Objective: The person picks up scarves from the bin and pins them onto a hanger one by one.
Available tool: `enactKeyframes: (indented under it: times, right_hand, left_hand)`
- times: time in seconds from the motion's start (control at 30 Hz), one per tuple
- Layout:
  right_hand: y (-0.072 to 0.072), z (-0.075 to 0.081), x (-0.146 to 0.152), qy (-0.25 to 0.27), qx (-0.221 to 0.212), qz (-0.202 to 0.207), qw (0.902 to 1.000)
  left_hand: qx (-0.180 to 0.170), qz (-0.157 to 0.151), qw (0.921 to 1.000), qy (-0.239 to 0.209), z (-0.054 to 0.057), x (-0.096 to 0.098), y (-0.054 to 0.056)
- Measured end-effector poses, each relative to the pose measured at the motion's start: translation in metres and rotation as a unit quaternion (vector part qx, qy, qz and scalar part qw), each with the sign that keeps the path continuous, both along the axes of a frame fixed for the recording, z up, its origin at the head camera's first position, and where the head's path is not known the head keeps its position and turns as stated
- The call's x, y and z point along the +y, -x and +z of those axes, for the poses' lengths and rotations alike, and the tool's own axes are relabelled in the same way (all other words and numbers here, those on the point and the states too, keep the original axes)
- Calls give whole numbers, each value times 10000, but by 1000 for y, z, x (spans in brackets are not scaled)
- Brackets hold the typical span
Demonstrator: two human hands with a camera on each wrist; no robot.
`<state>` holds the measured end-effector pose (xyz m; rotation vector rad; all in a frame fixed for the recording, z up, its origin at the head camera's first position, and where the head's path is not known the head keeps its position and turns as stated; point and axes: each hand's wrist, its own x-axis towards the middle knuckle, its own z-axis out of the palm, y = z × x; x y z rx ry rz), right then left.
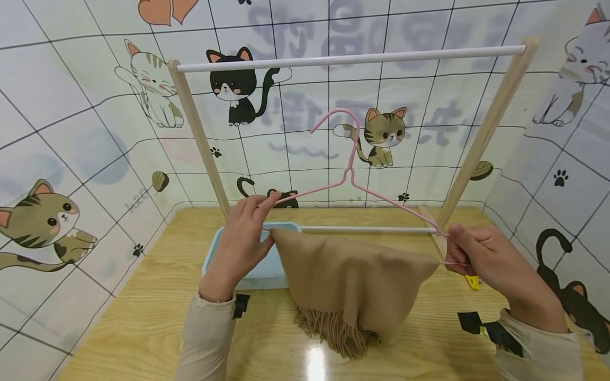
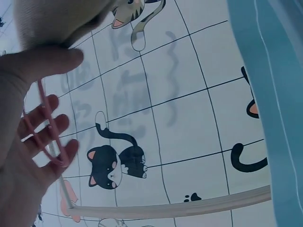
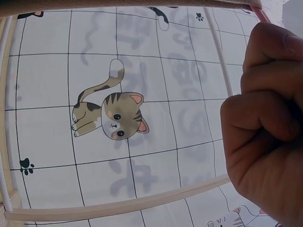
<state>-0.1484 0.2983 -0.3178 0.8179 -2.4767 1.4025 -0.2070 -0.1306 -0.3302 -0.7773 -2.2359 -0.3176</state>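
Note:
A pink clothes hanger (image 1: 352, 177) is held up between both hands, its hook upward and curving left. Over its lower bar drapes a tan fringed scarf (image 1: 352, 275), its fringe hanging low in front. At the hanger's left end my left hand (image 1: 245, 235) has its fingers around the wire; its thumb lies by the scarf's upper left corner. In the left wrist view, the pink wire (image 2: 47, 113) crosses those fingers. My right hand (image 1: 491, 256) grips the hanger's right end in curled fingers. The right wrist view shows this fist (image 3: 270, 118), with most of its grip hidden.
Behind the hands stands a wooden rack with a white top rod (image 1: 352, 59) and a lower rod (image 1: 367, 229). A light blue tray (image 1: 267, 283) sits left on the wooden table (image 1: 138, 317). Something small and yellow (image 1: 473, 282) lies by the right hand. Cat-printed walls surround the table.

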Motion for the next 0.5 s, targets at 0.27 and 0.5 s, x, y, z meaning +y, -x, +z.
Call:
enactKeyframes:
  times: [0.27, 0.5]
  right_hand:
    - [2, -1, 0, 43, -70, 148, 9999]
    - [5, -1, -1, -37, -435, 9, 9990]
  left_hand:
    - [667, 12, 9977, -133, -6, -2, 7]
    - [677, 75, 9972, -310, -7, -5, 6]
